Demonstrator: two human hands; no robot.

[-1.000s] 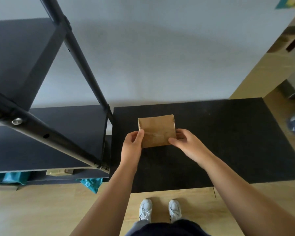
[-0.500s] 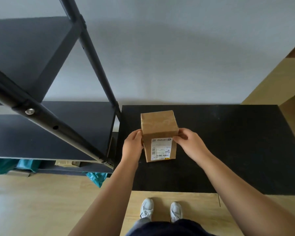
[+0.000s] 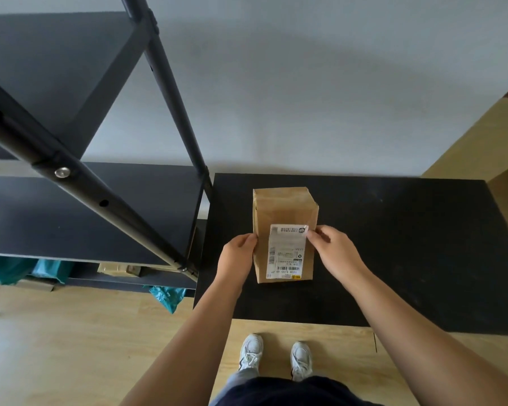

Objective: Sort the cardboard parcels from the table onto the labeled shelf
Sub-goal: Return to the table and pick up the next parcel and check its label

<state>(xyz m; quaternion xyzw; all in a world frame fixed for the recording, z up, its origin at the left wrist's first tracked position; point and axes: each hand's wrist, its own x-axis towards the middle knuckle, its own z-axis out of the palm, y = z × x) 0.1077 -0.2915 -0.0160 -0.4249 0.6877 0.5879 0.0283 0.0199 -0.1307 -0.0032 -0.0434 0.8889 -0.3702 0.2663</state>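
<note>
A brown cardboard parcel (image 3: 282,212) is held over the black table (image 3: 408,244), its face with a white shipping label (image 3: 285,253) turned up toward me. My left hand (image 3: 239,253) grips the parcel's left edge. My right hand (image 3: 332,253) grips its right edge near the label's top corner. The black metal shelf (image 3: 79,212) stands directly left of the table; its upper boards look bare.
A slanting shelf post (image 3: 170,92) and a front rail (image 3: 71,177) cross the left of the view. Teal bags (image 3: 166,297) and flat cardboard items (image 3: 118,269) lie on the lowest shelf level. Wooden floor lies below, a grey wall behind, my feet at the table's front edge.
Both hands have tipped the parcel toward me, so the labelled face now shows fully where a plain side showed before. The parcel also came nearer to me.
</note>
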